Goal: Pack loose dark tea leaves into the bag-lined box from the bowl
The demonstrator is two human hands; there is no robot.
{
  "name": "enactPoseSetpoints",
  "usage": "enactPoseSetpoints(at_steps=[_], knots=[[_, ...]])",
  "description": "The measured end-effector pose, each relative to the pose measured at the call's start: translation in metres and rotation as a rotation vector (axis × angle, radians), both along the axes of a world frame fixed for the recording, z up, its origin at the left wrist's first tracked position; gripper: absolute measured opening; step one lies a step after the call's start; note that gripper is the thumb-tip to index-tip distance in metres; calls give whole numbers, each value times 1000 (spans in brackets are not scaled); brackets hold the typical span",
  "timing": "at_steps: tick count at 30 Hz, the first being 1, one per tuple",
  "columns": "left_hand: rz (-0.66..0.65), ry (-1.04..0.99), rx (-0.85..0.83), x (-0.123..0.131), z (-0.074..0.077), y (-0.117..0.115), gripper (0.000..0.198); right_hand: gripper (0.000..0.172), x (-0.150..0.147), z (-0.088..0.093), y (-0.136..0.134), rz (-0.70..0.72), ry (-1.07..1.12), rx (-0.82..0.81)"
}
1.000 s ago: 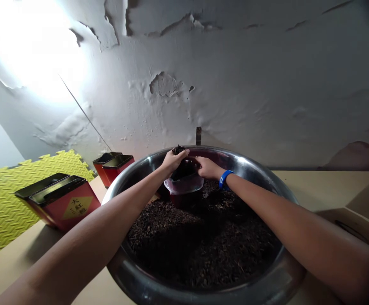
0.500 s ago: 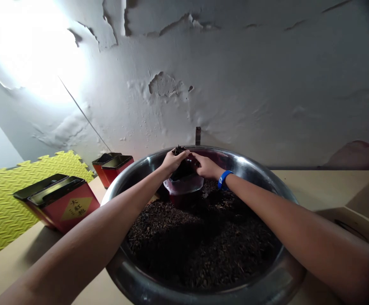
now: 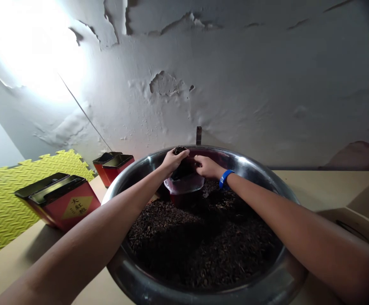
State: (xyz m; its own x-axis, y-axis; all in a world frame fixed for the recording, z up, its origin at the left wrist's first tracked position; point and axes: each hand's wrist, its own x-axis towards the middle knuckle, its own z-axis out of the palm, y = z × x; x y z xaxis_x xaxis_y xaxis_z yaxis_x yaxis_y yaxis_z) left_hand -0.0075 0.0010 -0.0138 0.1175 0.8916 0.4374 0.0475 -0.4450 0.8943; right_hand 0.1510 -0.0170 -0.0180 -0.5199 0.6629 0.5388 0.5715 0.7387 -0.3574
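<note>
- Left hand [image 3: 172, 160]: one, cupped, closed around a small heap [image 3: 180, 150] of dark leaves; thumb along the near side, leaves showing above the grip.
- Right hand [image 3: 208, 167]: one, just beside the left, fingers curled inward; cannot tell whether anything is pinched in them.
- Tub [image 3: 184, 185]: one, reddish, with a pale, see-through lip; stands inside the bowl toward the far side, below both hands. Contents too dark to tell.
- Bowl [image 3: 200, 292]: one, large, steel, wide-rimmed, on the table [image 3: 294, 180].
- Loose leaves [image 3: 229, 264]: dark, spread across the bowl, around the near side of the tub.
- Tins, red: one nearer pair [image 3: 79, 208], one farther pair [image 3: 123, 164], left of the bowl, apart from both hands.
- Handling, advised: judged to be picking over the heap; the cup is best firm but light, since dry-looking leaves could crumble.
- Position, advised: both hands low and inside the bowl's rim, so that strays drop within it.
- Fingers, advised: small pinches from the top; a hard pull could spill the heap.
- Light, advised: heap tilted toward the lamp side, as shadow covers much of the bowl.
</note>
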Motion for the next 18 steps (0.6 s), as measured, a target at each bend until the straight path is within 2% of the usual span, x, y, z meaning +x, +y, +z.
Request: enactPoseSetpoints(at_steps=[4, 8, 13, 18], knots=[[-3, -18, -3, 1, 0, 1, 38, 56, -1, 0, -2, -15, 36, -4], [8, -14, 1, 1, 0, 1, 35, 51, -2, 0, -2, 3, -22, 9], [8, -21, -1, 1, 0, 2, 37, 54, -1, 0, -2, 1, 21, -10], [19, -13, -12, 1, 1, 0, 36, 47, -1, -2, 0, 40, -2, 3]])
